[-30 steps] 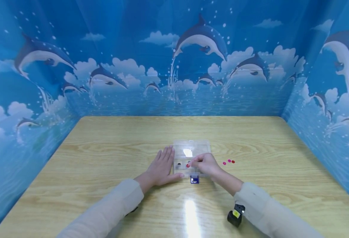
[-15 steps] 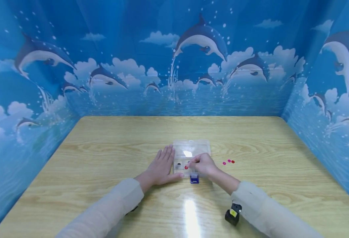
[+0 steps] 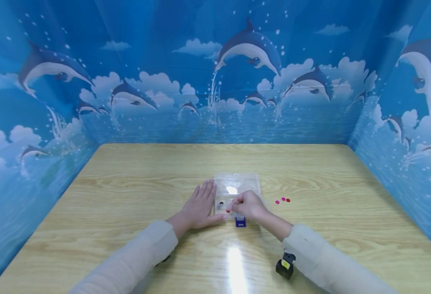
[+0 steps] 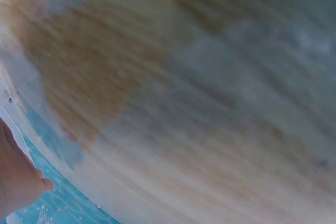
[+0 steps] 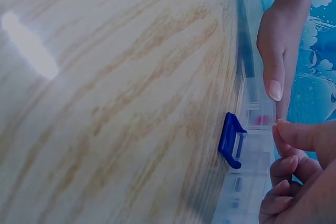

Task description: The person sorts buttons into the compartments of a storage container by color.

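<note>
A clear plastic box (image 3: pixel 237 179) lies with its lid folded back, a blue latch (image 3: pixel 240 222) at its front. My left hand (image 3: pixel 199 207) rests flat beside it, fingers spread, thumb along the front corner. Over the compartments, my right hand (image 3: pixel 251 205) brings thumb and fingertips together at a small red disc (image 3: pixel 228 211). That disc shows reddish through the clear wall in the right wrist view, just below the fingertips; the contact itself is hard to see. A dark disc (image 3: pixel 221 203) sits in a left compartment.
To the right of the box lie a pink disc (image 3: pixel 277 202), a magenta disc (image 3: pixel 283 199) and a red one (image 3: pixel 288 200) on the wooden table (image 3: pixel 145 171). A dolphin-print curtain (image 3: pixel 215 102) surrounds the far and side edges. The left wrist view is mostly blurred table.
My right hand has shifted slightly left and toward the front of the box, and the red disc has moved with it, lower in the compartments. My left hand has stayed put.
</note>
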{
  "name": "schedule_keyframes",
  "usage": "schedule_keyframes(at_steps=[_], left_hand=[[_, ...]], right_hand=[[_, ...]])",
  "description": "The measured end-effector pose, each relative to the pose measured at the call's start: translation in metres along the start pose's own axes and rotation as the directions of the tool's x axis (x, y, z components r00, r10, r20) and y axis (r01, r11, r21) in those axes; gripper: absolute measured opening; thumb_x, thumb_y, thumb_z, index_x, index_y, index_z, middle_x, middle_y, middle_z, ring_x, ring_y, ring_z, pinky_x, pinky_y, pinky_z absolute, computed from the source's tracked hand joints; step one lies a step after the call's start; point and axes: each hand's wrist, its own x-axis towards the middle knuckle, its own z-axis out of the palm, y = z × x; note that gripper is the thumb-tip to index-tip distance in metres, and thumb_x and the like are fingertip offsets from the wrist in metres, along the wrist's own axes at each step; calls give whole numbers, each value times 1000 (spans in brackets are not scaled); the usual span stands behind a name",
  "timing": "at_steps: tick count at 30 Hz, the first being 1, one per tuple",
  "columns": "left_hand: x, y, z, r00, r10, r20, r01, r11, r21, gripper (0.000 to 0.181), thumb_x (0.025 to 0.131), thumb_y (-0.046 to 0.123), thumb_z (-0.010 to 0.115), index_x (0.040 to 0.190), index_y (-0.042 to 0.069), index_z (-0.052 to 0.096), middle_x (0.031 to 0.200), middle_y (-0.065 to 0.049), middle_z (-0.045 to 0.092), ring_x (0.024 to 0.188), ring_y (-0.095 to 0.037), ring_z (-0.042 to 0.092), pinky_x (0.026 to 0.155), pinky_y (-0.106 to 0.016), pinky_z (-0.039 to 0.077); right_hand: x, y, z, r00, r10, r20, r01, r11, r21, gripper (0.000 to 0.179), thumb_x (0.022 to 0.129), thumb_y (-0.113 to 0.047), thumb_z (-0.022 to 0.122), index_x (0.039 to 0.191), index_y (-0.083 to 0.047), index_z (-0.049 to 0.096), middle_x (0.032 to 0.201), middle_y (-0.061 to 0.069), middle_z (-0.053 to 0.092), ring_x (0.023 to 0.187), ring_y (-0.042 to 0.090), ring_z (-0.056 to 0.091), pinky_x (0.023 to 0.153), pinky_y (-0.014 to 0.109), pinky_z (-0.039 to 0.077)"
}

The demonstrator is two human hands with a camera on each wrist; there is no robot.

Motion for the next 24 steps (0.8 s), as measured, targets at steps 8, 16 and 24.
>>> schedule_keyframes(at_steps=[8,16,24], left_hand=[[0,0,2,1000,-9,-2,9,1000,-10,97,88,65,40,147,-5,7,155,-22,1,144,-35,6,117,-47,11],[1,0,3,1000,-15,-2,15,1000,-10,98,87,67,39,147,-5,7,155,-21,1,144,-35,6,118,-46,10],[1,0,4,1000,-14,-1,14,1000,-7,98,87,67,38,147,-4,7,155,-21,1,144,-35,6,117,-47,10]], right_hand=[[0,2,-1,1000,-22,-18,22,1000,17,8,81,-5,65,83,-6,73,86,4,71,71,12,56,65,22,50],[-2,6,-14,991,-104,-86,111,991,76,12,83,-11,66,89,-2,72,85,6,67,68,12,48,56,21,42],[-4,15,-25,975,-173,-139,191,974,122,16,84,-12,66,93,0,71,86,10,68,67,12,45,55,17,37]])
